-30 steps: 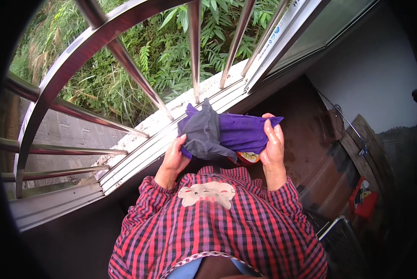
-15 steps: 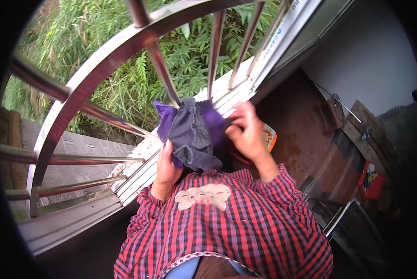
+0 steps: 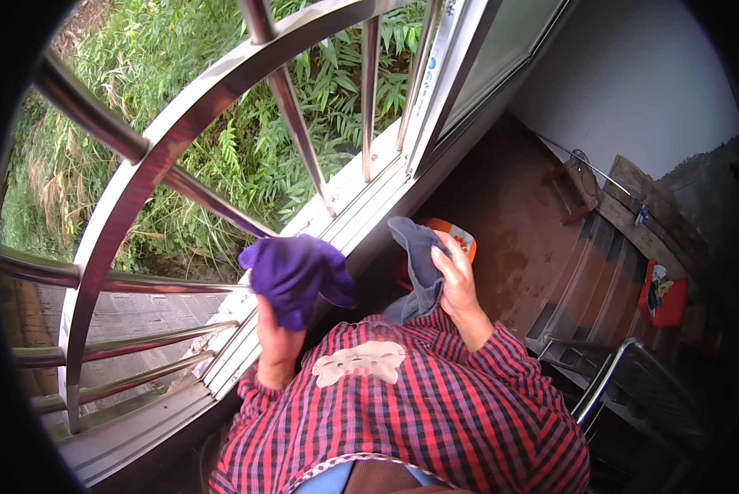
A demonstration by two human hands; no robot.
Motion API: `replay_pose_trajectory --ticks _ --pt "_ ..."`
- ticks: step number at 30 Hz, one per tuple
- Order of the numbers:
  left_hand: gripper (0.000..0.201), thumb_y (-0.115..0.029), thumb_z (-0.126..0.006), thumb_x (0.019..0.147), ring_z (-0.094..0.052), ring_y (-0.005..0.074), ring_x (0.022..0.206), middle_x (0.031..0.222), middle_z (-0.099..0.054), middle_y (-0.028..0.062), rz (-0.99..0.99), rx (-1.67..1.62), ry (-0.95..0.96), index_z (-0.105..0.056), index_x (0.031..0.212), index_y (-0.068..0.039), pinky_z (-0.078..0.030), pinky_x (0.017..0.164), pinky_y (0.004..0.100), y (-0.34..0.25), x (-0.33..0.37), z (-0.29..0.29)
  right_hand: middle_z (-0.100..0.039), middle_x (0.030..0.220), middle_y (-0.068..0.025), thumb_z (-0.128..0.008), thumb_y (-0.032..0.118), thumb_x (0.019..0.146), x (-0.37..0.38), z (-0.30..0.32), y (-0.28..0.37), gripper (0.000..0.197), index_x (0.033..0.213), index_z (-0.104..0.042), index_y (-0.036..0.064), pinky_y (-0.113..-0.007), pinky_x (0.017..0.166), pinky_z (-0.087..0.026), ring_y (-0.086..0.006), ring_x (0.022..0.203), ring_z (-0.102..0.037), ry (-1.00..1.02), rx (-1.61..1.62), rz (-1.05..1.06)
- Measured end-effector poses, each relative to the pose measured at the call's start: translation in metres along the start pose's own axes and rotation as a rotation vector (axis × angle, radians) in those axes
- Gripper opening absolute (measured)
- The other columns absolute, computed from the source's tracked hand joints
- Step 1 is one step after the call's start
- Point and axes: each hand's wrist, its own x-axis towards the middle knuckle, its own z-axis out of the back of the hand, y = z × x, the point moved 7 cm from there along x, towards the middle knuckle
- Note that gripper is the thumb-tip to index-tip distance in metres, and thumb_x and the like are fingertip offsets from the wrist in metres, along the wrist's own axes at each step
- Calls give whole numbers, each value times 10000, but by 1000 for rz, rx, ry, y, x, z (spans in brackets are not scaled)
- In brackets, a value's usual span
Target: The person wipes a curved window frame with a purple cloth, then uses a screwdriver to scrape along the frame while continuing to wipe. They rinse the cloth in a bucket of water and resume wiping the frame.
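Note:
A bunched purple cloth (image 3: 299, 276) sits in my left hand (image 3: 275, 346), over the inner edge of the window sill. The cloth hides most of that hand's fingers. To the right, my right hand (image 3: 461, 296) grips a long, narrow dark grey cloth (image 3: 423, 257), shaped like a sock. It is pinched between thumb and fingers, its upper end bent over to the left and its lower part hanging toward my checked sleeve. The two pieces of fabric are apart, with a gap between them in front of my chest.
Metal window bars (image 3: 299, 123) and a curved rail rise beyond the white sill (image 3: 353, 226), with greenery outside. An orange-rimmed container (image 3: 466, 240) is behind my right hand. On the reddish floor are a red box (image 3: 667, 301), wooden boards (image 3: 633, 218) and a metal-framed chair (image 3: 604, 383).
The grey cloth, earlier lying against the purple one at my left hand, is now in my right hand, separated to the right. My left hand keeps the purple cloth, now more bunched.

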Motion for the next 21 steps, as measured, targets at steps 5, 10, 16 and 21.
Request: replay_pose_trajectory --ticks 5,10,16,21 --pt "679 -452 -320 1122 -369 283 1504 1623 -386 170 -56 416 115 -270 1597 30 -236 1259 372 106 133 -33 -630 1239 -68 -587 85 1021 0 45 20 328 1319 -570 -52 -270 1020 -456 -125 1142 -590 -52 -145 99" --pt "545 -140 -471 1032 -486 378 1397 1458 -517 263 -5 1032 101 -341 1538 12 -355 1176 414 196 241 -44 -637 1250 -88 -592 63 1007 1 87 31 340 1321 -574 -66 -288 1039 -456 -144 1150 -601 -141 -131 69" --pt "618 60 -485 877 -615 523 1115 1200 -614 353 -78 1236 -3 -382 1472 -70 -486 958 565 209 252 -57 -656 1242 -85 -573 48 1008 19 115 31 328 1317 -574 -60 -274 1021 -467 -140 1131 -618 -197 -180 55" --pt "464 -16 -500 926 -651 418 1033 1177 -628 271 -322 1567 -56 -445 1378 77 -523 927 474 211 247 -74 -643 1232 -103 -563 50 1010 45 107 15 323 1309 -580 -74 -298 1031 -458 -160 1124 -604 -128 -248 7"
